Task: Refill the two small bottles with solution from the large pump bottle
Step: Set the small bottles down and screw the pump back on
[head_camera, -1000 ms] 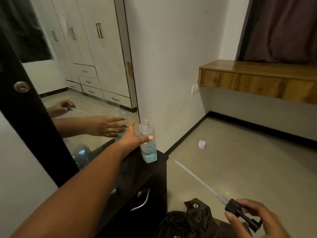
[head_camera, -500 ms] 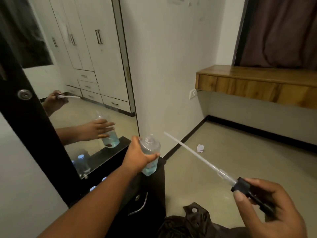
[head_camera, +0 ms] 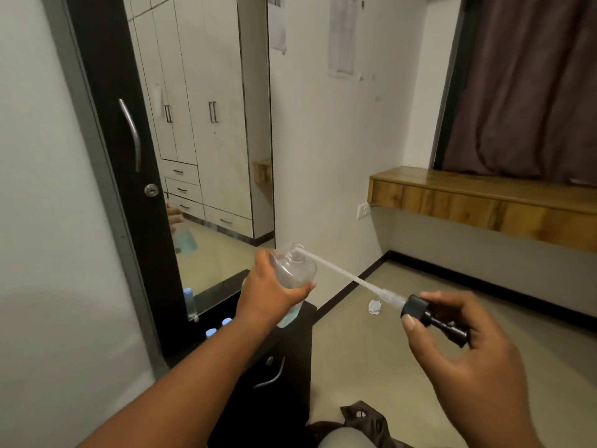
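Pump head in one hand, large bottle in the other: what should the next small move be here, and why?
Probably slide the dip tube further down into the large bottle. Its tip sits right at the open neck, the left hand holds the bottle tilted toward it, and the right hand grips the black pump head well clear of the neck, so the cap cannot be screwed on yet.

The left hand (head_camera: 271, 292) grips the large pump bottle (head_camera: 292, 279), lifted and tilted above a dark desk (head_camera: 284, 357), blue solution sitting low inside it. The right hand (head_camera: 465, 344) holds the black pump head (head_camera: 429, 315), whose long clear tube (head_camera: 349, 278) reaches to the bottle's open neck. 2 small bottles (head_camera: 218, 328) with blue caps stand on the desk by the mirror (head_camera: 213, 156). A crumpled scrap of paper (head_camera: 374, 307) lies on the floor.
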